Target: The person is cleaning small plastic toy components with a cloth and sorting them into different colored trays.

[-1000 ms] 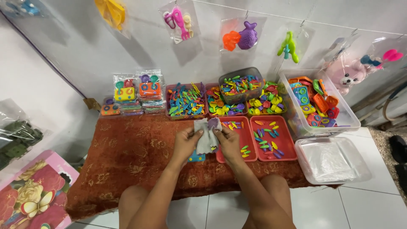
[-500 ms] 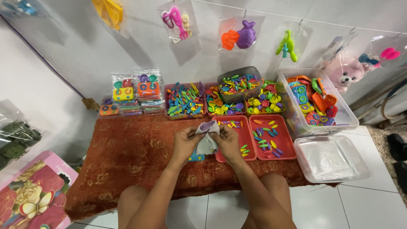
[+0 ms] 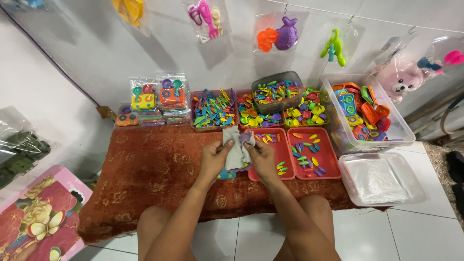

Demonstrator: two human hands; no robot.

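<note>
While gripped between left hand (image 3: 213, 158) and right hand (image 3: 261, 158), both closed on it, grey cloth rag (image 3: 235, 151) wraps small purple plastic piece (image 3: 248, 138); red plastic tray (image 3: 283, 153) just beside.

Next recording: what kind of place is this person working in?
Probably a small home workshop or stall for sorting and packing plastic toys, set up on a tiled floor. Red trays of small coloured plastic pieces sit on a rust-red patterned cloth, bagged toys hang on the white wall, and sealed toy packs are stacked behind.

Trays w/ toy bits (image 3: 309, 153) are sitting on the mat (image 3: 154, 169), bins (image 3: 212, 110) behind, lid (image 3: 382, 180) lying at the right.
</note>
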